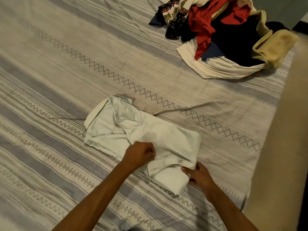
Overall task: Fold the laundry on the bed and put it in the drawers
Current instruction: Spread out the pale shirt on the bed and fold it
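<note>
You are early in the task. A pale shirt lies part-folded on the bed at 6 o'clock. Your left hand has a closed grip bunching its near edge; your right hand pinches the folded corner. An unfolded laundry pile waits at 1 o'clock. No drawers are in view, and nothing looks put away.

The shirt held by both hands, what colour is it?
The shirt is very pale mint, nearly white, plain; it shows best in the head view.
</note>
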Demonstrator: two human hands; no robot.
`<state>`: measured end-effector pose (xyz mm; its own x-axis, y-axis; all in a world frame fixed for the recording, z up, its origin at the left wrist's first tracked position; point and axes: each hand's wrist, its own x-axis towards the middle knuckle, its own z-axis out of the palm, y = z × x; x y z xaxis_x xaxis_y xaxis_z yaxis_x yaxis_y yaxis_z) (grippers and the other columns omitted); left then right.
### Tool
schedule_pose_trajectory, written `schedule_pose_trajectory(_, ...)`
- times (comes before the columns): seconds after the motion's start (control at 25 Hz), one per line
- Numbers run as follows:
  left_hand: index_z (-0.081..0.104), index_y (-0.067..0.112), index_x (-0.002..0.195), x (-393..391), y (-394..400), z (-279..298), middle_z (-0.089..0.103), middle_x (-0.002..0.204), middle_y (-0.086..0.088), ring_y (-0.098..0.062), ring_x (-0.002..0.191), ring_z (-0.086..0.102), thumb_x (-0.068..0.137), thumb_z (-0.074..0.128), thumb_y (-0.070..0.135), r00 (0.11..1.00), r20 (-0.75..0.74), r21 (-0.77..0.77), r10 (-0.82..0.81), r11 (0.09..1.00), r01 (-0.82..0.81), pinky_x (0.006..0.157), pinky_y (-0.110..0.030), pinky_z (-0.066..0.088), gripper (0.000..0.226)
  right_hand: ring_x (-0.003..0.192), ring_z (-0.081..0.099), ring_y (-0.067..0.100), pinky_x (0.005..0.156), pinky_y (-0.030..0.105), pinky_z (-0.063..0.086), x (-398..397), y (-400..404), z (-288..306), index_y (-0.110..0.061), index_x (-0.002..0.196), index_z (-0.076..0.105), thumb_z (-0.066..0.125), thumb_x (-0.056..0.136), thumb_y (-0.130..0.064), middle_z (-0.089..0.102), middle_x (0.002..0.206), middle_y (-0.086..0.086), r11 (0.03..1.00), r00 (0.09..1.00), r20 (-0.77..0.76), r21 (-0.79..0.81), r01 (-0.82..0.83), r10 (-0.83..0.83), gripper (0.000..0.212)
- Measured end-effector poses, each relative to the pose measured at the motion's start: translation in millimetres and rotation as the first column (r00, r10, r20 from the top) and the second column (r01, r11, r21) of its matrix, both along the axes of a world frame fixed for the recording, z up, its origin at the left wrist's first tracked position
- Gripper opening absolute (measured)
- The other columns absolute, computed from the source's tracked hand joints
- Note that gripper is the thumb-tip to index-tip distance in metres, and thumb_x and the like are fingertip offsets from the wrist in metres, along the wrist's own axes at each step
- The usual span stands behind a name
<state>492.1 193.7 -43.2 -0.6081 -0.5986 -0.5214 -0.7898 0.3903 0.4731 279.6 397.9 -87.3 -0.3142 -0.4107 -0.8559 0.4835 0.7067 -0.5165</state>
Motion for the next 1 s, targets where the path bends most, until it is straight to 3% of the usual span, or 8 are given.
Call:
schedule_pose_trajectory(0.12,0.07,0.027,0.095,7.3,-37.8,3.9,0.074,0.088,0.003,-0.021,0.089,0.068,0.096,0.063,0.045,0.992,0.004,-0.228,0.125,0.966,-0.121,0.078,-0.038,0.052,0.019,0.099,0.076,0.026,0.084,0.049,0.064,-1.8,0.2,-0.7,-0.017,0.123,0.062,0.088,0.081,-0.012,0.077,0.113,0.006,1.0,1.0,0.007,0.002,-0.013,0.013,0.05)
schedule_pose_trajectory(0.2,0.068,0.022,0.087,10.4,-40.8,1.8,0.071,0.079,0.003,-0.019,0.079,0.068,0.095,0.053,0.064,0.991,-0.058,-0.078,0.121,0.989,-0.125,0.072,-0.038,0.055,0.046,0.1,0.076,0.028,0.08,0.046,0.065,-1.2,-1.6,-0.1,-0.017,0.122,0.062,0.087,0.08,-0.01,0.076,0.112,0.008,1.0,1.0,0.003,0.012,-0.006,0.006,0.05)
schedule_pose_trajectory(0.32,0.068,0.028,0.097,1.9,-4.6,0.0,0.07,0.088,0.012,-0.006,0.082,0.064,0.084,0.054,0.083,0.995,0.006,0.127,-0.103,0.987,0.101,0.074,-0.033,0.053,0.058,0.101,0.074,0.03,0.074,0.042,0.064,0.0,-4.2,-1.2,-0.016,0.122,0.061,0.085,0.08,-0.007,0.075,0.113,0.01,1.0,1.0,-0.001,0.023,0.016,-0.016,0.05)
schedule_pose_trajectory(0.44,0.068,0.03,0.102,-4.8,27.7,-12.9,0.071,0.094,0.011,-0.01,0.092,0.064,0.087,0.066,0.066,0.967,0.04,0.025,-0.252,0.968,0.251,0.074,-0.031,0.041,0.039,0.103,0.073,0.028,0.076,0.042,0.064,0.5,-4.1,-3.1,-0.015,0.124,0.06,0.085,0.081,-0.009,0.074,0.116,0.009,1.0,1.0,-0.012,0.023,0.01,-0.009,0.05)
schedule_pose_trajectory(0.56,0.072,0.027,0.102,-6.3,15.5,-13.5,0.073,0.095,0.008,-0.011,0.092,0.065,0.092,0.07,0.047,0.987,-0.006,0.098,-0.161,0.982,0.161,0.07,-0.027,0.044,0.023,0.104,0.074,0.026,0.084,0.046,0.064,-2.4,-1.4,-7.1,-0.015,0.126,0.061,0.087,0.082,-0.013,0.075,0.117,0.006,0.999,0.999,-0.028,0.01,-0.043,0.044,0.052)
schedule_pose_trajectory(0.68,0.073,0.033,0.104,-9.6,-11.3,-0.2,0.073,0.098,0.011,-0.011,0.097,0.064,0.098,0.063,0.045,0.978,0.0,-0.129,-0.208,0.97,0.206,0.065,-0.026,0.036,0.018,0.104,0.074,0.025,0.088,0.051,0.063,-3.5,-0.5,-9.6,-0.014,0.127,0.064,0.089,0.079,-0.014,0.076,0.116,0.005,0.997,0.995,-0.068,0.019,-0.074,0.075,0.054)
schedule_pose_trajectory(0.88,0.068,0.03,0.093,-14.1,-6.2,-3.6,0.064,0.082,0.015,-0.011,0.083,0.062,0.085,0.065,0.072,0.932,0.075,0.092,-0.355,0.933,0.348,0.065,-0.029,0.041,0.043,0.105,0.073,0.025,0.087,0.047,0.063,-1.5,-3.1,-9.1,-0.016,0.128,0.062,0.087,0.082,-0.012,0.074,0.119,0.005,0.997,0.994,-0.078,0.025,-0.072,0.074,0.053)
schedule_pose_trajectory(1.0,0.058,0.027,0.085,-15.9,17.7,-13.3,0.049,0.071,0.011,-0.013,0.075,0.053,0.089,0.067,0.063,0.889,0.124,0.054,-0.441,0.898,0.437,0.06,-0.03,0.033,0.038,0.105,0.073,0.025,0.087,0.047,0.063,-3.0,-2.5,-8.2,-0.017,0.126,0.062,0.087,0.082,-0.013,0.074,0.118,0.005,0.997,0.995,-0.068,0.03,-0.075,0.077,0.051)
